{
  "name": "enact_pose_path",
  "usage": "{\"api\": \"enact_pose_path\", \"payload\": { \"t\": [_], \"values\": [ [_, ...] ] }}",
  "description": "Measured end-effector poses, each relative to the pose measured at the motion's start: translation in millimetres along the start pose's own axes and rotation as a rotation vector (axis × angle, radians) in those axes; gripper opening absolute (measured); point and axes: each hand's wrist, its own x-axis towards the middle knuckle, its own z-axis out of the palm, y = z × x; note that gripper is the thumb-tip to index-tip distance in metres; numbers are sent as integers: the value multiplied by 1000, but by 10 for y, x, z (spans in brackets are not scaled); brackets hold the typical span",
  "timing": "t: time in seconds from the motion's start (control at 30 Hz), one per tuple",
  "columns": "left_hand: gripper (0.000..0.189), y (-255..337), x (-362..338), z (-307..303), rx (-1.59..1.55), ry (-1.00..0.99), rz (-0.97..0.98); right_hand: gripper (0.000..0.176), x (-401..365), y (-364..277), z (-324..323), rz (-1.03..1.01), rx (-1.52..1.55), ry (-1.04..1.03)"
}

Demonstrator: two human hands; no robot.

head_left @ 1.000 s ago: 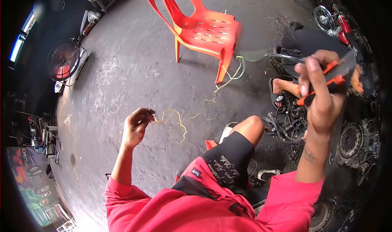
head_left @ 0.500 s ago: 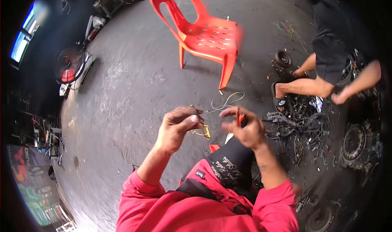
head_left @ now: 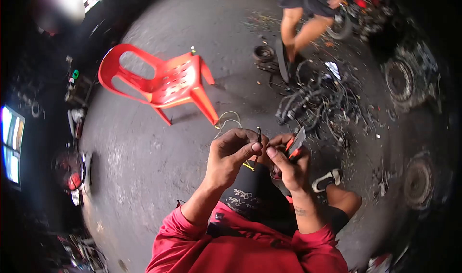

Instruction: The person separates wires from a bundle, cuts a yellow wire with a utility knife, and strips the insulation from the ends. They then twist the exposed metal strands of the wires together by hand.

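Note:
Held up in front of my lap, my left hand (head_left: 230,158) pinches a thin dark wire (head_left: 259,137) with a pale tip between thumb and fingers. Close beside it, my right hand (head_left: 291,167) is closed around red-handled pliers (head_left: 298,140), whose grey head sticks out up and to the right. The right thumb and forefinger meet near the wire's lower part. A yellow piece (head_left: 248,165) shows just below the left fingers. Behind the hands, a loop of pale wire (head_left: 228,120) lies on the floor.
A red plastic chair (head_left: 168,83) stands ahead to the left. A heap of dark cables (head_left: 313,97) lies to the right, near a round metal part (head_left: 263,53). Another person (head_left: 303,25) stands beyond it. A fan (head_left: 70,169) is at far left.
My view has swung right, so the chair appears farther left. My hands have come together, and the other person now stands upright beyond the cables.

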Motion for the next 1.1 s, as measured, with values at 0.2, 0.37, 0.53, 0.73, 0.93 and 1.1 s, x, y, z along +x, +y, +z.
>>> {"api": "enact_pose_path", "payload": {
  "t": [0.2,0.37,0.53,0.73,0.93,1.1],
  "values": [
    [13,-194,98,592,93,-262,-105,14,-245,-143,-566,-286,-217,171],
    [9,-332,105,913,83,-380,-164,12,-425,-188,-802,-202,-66,247],
    [14,-432,103,930,124,-424,-234,6,-444,-95,-853,-258,165,325],
    [14,-407,41,971,-279,-409,-517,6,-323,148,-878,-640,-302,474],
    [17,-488,81,825,-379,-458,-632,11,-153,273,-939,-918,-624,576],
    [19,-479,151,810,-163,-278,-539,14,-220,221,-909,-169,183,345]
  ]
}}
